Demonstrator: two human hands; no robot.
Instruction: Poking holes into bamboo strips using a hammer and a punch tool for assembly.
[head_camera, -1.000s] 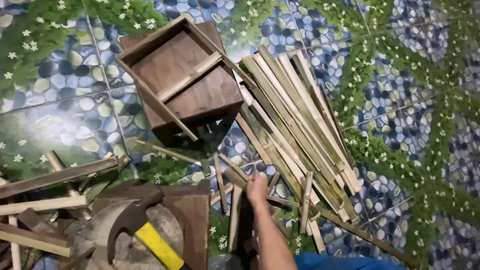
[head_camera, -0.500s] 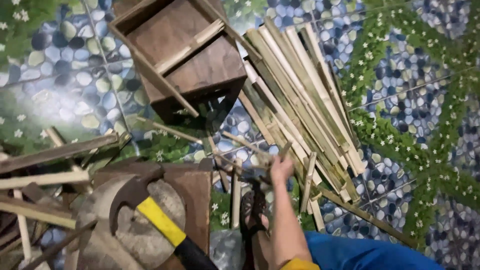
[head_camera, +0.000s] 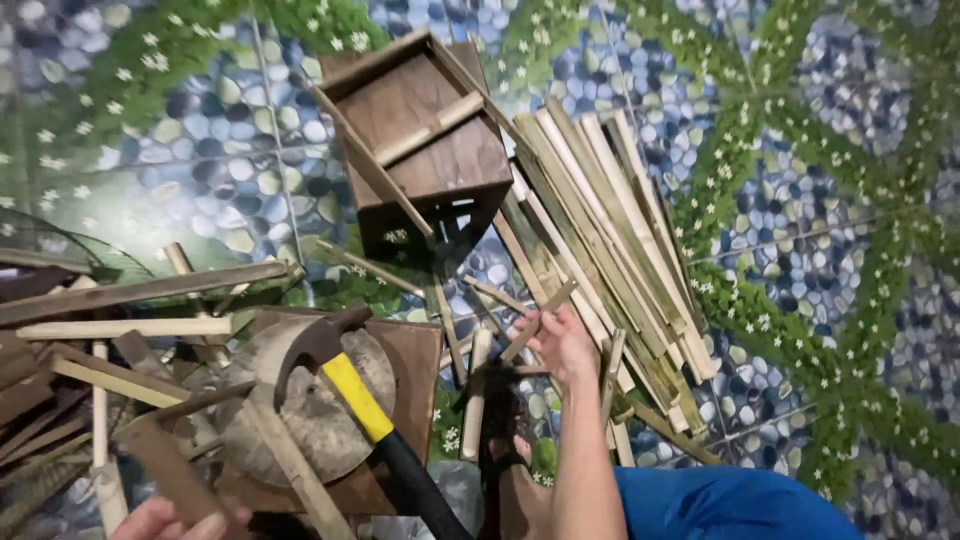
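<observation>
Left hand (head_camera: 170, 520): at the bottom edge, fingers curled round a flat wooden strip (head_camera: 175, 470).
Hammer (head_camera: 365, 410): yellow-and-black handle, head lying on a round wooden block (head_camera: 310, 400).
Right hand (head_camera: 562, 342): fingers pinching a thin bamboo stick (head_camera: 540, 320), beside the bamboo slat pile (head_camera: 610, 250).
Wooden stool (head_camera: 420, 140): overturned on the patterned floor (head_camera: 800, 200) beyond.

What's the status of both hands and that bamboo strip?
Right hand gripping a short bamboo strip, lifted off the pile of bamboo strips. Left hand low at frame edge on a wood piece. Hammer resting on the round block.
</observation>
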